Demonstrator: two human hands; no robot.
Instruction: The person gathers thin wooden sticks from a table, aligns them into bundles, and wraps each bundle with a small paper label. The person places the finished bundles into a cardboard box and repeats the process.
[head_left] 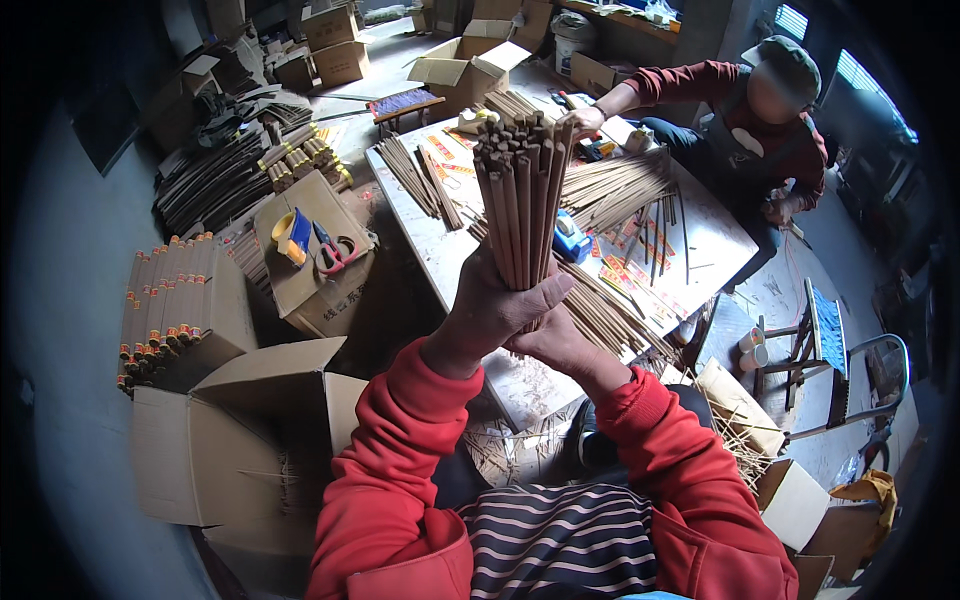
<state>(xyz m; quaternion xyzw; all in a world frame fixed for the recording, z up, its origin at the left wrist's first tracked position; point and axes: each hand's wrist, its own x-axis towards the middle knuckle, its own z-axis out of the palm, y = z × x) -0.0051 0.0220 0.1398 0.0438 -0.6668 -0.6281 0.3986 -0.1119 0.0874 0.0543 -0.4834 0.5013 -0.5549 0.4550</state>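
While fingers (545, 298) clasp sticks (515, 215), table edge (507, 402) near.

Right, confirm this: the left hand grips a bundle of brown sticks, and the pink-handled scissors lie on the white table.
No, the head view shows the pink-handled scissors on a cardboard box left of the white table. The left hand does grip the bundle of brown sticks.

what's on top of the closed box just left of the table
Pink-handled scissors and what looks like a blue-and-yellow tape dispenser. What lies under them and inside the box is covered.
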